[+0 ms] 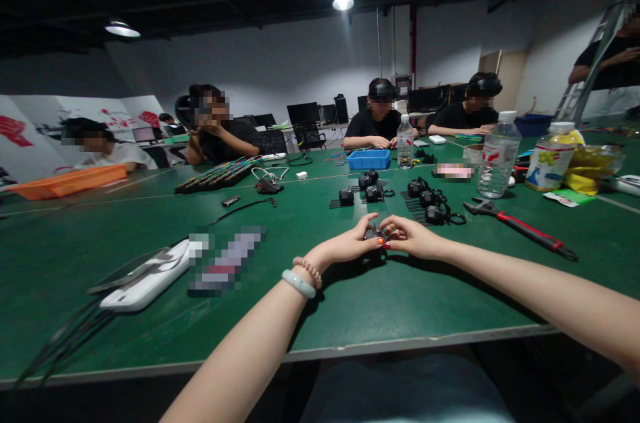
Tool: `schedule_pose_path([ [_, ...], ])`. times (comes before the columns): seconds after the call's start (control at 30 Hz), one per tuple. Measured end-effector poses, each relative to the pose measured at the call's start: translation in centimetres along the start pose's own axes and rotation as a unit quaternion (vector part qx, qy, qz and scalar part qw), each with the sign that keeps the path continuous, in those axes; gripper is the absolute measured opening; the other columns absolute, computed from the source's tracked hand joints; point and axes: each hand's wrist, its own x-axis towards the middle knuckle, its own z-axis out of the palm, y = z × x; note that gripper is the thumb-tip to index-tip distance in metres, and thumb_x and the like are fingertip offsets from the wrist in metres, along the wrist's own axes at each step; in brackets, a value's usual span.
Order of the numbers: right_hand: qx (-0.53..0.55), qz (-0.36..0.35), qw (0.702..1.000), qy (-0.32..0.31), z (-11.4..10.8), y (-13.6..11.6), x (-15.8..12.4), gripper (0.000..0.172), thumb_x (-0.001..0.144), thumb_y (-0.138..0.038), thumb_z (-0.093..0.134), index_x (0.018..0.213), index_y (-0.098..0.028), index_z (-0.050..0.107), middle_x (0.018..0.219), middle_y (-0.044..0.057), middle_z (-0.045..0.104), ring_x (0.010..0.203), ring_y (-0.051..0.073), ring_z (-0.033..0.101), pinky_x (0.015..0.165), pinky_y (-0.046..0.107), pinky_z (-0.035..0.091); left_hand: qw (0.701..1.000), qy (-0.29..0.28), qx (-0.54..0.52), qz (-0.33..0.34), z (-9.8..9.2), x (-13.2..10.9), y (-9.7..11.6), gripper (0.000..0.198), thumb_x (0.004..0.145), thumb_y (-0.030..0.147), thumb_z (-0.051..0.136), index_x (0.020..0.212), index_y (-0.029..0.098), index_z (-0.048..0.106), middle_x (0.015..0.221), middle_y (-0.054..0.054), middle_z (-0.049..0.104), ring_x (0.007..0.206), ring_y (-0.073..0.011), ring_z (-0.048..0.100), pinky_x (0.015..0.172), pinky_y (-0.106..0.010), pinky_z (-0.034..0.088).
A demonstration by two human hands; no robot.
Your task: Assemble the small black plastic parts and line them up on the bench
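Observation:
Over the green table (340,316), my left hand (353,241) and my right hand (409,237) meet in front of me. Their fingers close round a small black part (374,234), mostly covered by the fingers, so its exact kind does not show. Just beyond my hands lie similar black parts with comb-like prongs: a group of three (346,196) straight ahead and another cluster (434,214) to the right, some with round rings. To the right of my right hand rests an adjustable wrench (525,231) with a red and black handle.
On the left lie a white device (145,286) with black cables and a blurred phone-like object (227,263). Bottles (497,159) stand at right. Farther off are a blue tray (369,159), an orange tray (70,181) and bundled wires (220,174). Several people sit across the table.

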Motion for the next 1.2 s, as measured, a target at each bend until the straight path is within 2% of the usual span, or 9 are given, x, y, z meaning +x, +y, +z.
schedule_pose_path([
  [0.3, 0.003, 0.005, 1.0, -0.002, 0.04, 0.11, 0.05, 0.033, 0.068, -0.03, 0.056, 0.097, -0.018, 0.046, 0.082, 0.001, 0.051, 0.066, 0.01, 0.05, 0.062, 0.025, 0.043, 1.0, -0.001, 0.016, 0.0, 0.01, -0.04, 0.18, 0.07, 0.073, 0.045, 0.045, 0.128, 0.019, 0.011, 0.113, -0.009, 0.044, 0.097, -0.0188, 0.044, 0.088, -0.034, 0.031],
  [0.5, 0.005, 0.004, 1.0, -0.002, 0.06, 0.16, 0.1, 0.033, 0.07, -0.032, 0.055, 0.098, -0.017, 0.046, 0.091, 0.004, 0.051, 0.073, 0.011, 0.052, 0.066, 0.027, 0.044, 1.0, 0.005, 0.026, -0.002, 0.04, -0.08, 0.19, 0.071, 0.072, 0.047, 0.045, 0.128, 0.018, 0.011, 0.111, -0.009, 0.044, 0.095, -0.0187, 0.045, 0.086, -0.034, 0.033],
  [0.7, -0.005, 0.005, 1.0, -0.001, 0.11, 0.1, 0.07, 0.033, 0.07, -0.032, 0.054, 0.099, -0.017, 0.047, 0.09, 0.004, 0.052, 0.075, 0.012, 0.053, 0.067, 0.028, 0.045, 1.0, 0.004, 0.031, -0.005, 0.02, -0.17, 0.35, 0.07, 0.073, 0.047, 0.044, 0.128, 0.019, 0.011, 0.108, -0.009, 0.045, 0.092, -0.0181, 0.045, 0.084, -0.033, 0.034],
  [1.2, -0.041, -0.002, 0.999, -0.001, 0.09, -0.18, -0.06, 0.032, 0.072, -0.032, 0.051, 0.1, -0.017, 0.045, 0.091, 0.005, 0.054, 0.079, 0.014, 0.053, 0.069, 0.027, 0.043, 1.0, 0.005, 0.022, 0.009, 0.02, 0.05, -0.29, 0.07, 0.073, 0.045, 0.045, 0.128, 0.018, 0.011, 0.102, -0.009, 0.047, 0.087, -0.017, 0.046, 0.083, -0.034, 0.034],
])
